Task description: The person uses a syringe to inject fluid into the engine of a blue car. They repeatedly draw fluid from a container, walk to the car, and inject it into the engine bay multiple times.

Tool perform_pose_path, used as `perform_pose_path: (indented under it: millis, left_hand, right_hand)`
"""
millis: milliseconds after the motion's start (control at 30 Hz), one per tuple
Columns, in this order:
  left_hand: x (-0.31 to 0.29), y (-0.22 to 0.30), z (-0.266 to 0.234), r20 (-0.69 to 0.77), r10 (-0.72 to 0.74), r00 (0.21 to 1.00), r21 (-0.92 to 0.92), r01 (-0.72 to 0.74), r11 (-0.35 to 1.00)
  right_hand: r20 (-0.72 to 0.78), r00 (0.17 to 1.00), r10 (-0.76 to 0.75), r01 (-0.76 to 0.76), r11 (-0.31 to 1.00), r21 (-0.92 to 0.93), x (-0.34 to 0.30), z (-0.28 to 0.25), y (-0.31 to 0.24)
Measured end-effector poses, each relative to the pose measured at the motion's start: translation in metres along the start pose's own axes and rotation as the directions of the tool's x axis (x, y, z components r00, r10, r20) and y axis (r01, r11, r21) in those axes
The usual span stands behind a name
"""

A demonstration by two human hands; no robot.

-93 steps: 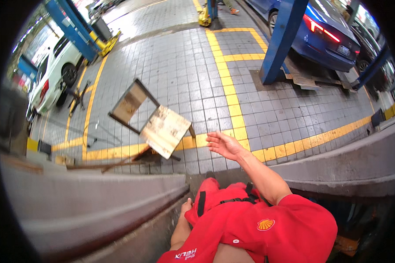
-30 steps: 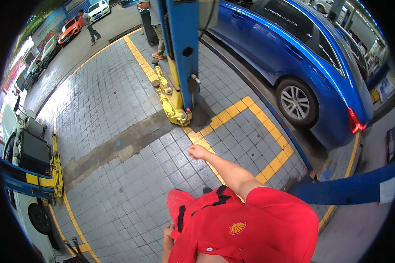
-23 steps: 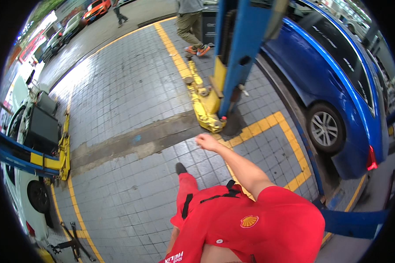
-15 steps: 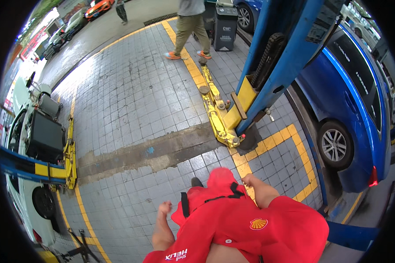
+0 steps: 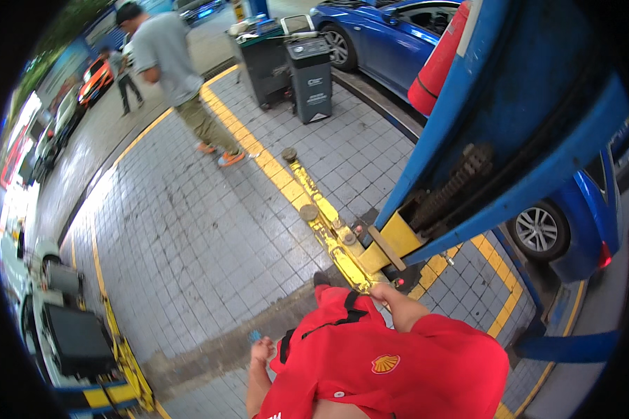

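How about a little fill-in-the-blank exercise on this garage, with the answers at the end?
1. The right hand appears next to lift arms whose worn paint is coloured ____.
2. The left hand is ____ the lift arms than the right hand is.
3. The tall lift post is mainly coloured ____.
4. The person in the grey shirt wears shoes of a bright ____ colour.

Missing words: yellow; farther from; blue; orange.
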State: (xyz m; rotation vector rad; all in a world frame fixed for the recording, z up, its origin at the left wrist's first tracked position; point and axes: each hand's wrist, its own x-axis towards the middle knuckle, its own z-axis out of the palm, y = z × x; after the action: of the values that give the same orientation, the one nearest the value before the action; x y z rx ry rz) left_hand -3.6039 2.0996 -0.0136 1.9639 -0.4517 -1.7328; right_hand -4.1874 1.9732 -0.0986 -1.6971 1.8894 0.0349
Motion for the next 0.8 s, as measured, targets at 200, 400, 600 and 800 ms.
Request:
perform_pose_path:
  millis: [200, 400, 600, 800]
  left_hand:
    - [0.087, 0.116, -0.011, 0.263, -0.168, 0.950, -0.145, 0.211, 0.967]
    - [0.173, 0.245, -0.041, 0.155, -0.160, 0.975, -0.120, 0.179, 0.976]
    - [0.344, 0.441, -0.034, 0.261, -0.044, 0.964, -0.052, 0.060, 0.997]
    - [0.451, 0.668, -0.107, -0.024, 0.028, 0.999, 0.441, -0.015, 0.897]
  right_hand:
    - [0.043, 0.998, -0.041, 0.030, 0.971, 0.238, 0.283, -0.164, -0.234]
    - [0.069, 0.950, -0.304, 0.162, 0.671, 0.724, 0.367, -0.268, -0.447]
    - [0.144, 0.984, 0.106, -0.135, 0.969, 0.208, 0.507, -0.219, -0.322]
    - [0.490, 0.639, 0.593, -0.766, 0.432, 0.476, 0.499, -0.232, -0.279]
